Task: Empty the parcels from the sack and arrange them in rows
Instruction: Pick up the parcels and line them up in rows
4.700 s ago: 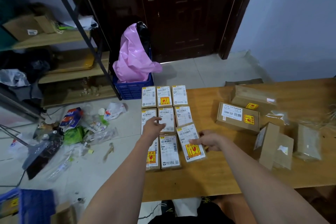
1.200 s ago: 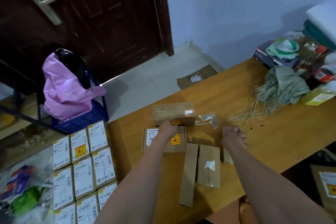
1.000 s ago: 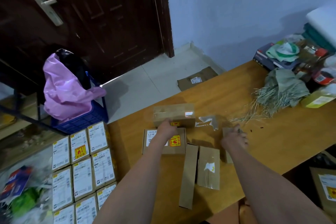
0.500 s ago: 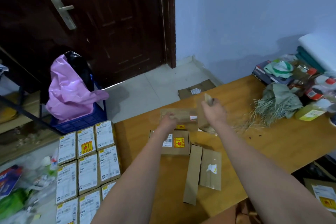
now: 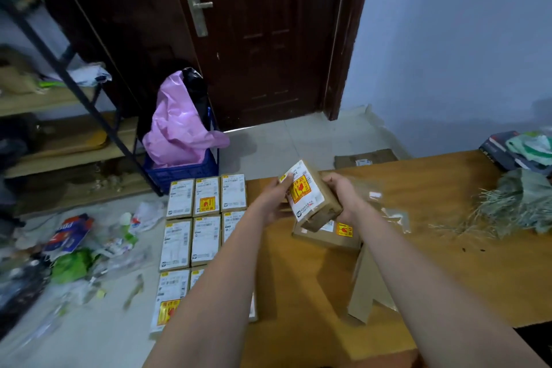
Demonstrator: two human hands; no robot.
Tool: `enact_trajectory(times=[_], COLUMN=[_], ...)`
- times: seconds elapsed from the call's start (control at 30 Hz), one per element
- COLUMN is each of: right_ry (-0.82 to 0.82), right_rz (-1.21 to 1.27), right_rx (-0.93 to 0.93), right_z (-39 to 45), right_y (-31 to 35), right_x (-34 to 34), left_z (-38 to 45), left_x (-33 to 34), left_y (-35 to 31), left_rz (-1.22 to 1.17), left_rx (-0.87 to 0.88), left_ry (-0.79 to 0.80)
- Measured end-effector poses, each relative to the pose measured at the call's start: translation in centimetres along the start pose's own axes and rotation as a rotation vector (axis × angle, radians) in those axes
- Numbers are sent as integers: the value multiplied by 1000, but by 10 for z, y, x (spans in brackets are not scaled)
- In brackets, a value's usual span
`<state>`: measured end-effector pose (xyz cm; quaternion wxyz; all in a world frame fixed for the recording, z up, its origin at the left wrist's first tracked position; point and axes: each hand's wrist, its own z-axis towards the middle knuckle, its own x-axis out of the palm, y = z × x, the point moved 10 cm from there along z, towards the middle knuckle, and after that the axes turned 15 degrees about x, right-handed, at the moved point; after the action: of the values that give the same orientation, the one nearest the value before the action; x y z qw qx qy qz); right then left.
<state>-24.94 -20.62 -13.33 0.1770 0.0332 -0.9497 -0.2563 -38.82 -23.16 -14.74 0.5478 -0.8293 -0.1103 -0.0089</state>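
The left hand [image 5: 273, 199] and right hand [image 5: 343, 196] grip one labelled parcel [image 5: 309, 196] between them. It is held tilted above the tabletop [image 5: 448, 263].

held parcel [image 5: 309, 196]: above table [image 5: 448, 263], btwn left hand [image 5: 273, 199] & right hand [image 5: 343, 197], tilted, over another parcel
parcel under it [image 5: 331, 233]: flat on table, just below/behind held one
upright carton [image 5: 363, 287]: on table, nearer the person, right of centre, partly behind right forearm
parcel rows [image 5: 194, 227]: at table's left end, 3 across, running toward the person; near ones partly hidden by left forearm
sack [image 5: 519, 203]: on table, far right
books [image 5: 501, 149]: table's far right corner, behind sack
crate [image 5: 182, 170]: on floor behind rows, bag [image 5: 179, 128] in it
shelf rack [image 5: 59, 128]: left of crate
door [image 5: 254, 39]: behind crate
litter [image 5: 74, 248]: on floor, left of rows
flat pkg [image 5: 364, 158]: on floor beyond table's far edge
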Motion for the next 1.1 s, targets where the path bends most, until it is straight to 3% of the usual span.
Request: enact_trajectory(times=[0.37,0.47,0.7,0.87,1.1], right_ry=[68,81,-58,-132,-284], right_rz=[-477,-594,-614,-660,-652], right_rx=[69,81,8,7,24], right_z=[5,7,25,48,101], right_y=[-56,-66,-53,-25,16], right_x=[88,103,113,115,95], left_z=[-33,-33,-26,-4,40], left_x=[-129,-141,-143,-151,-171], left_y=[0,1,-1,-12,-20], left_rz=[-119,-67,64,231,685], left_rx=[92,107,115,142,150], left_ry=[-234,-208,-106,-114,-181])
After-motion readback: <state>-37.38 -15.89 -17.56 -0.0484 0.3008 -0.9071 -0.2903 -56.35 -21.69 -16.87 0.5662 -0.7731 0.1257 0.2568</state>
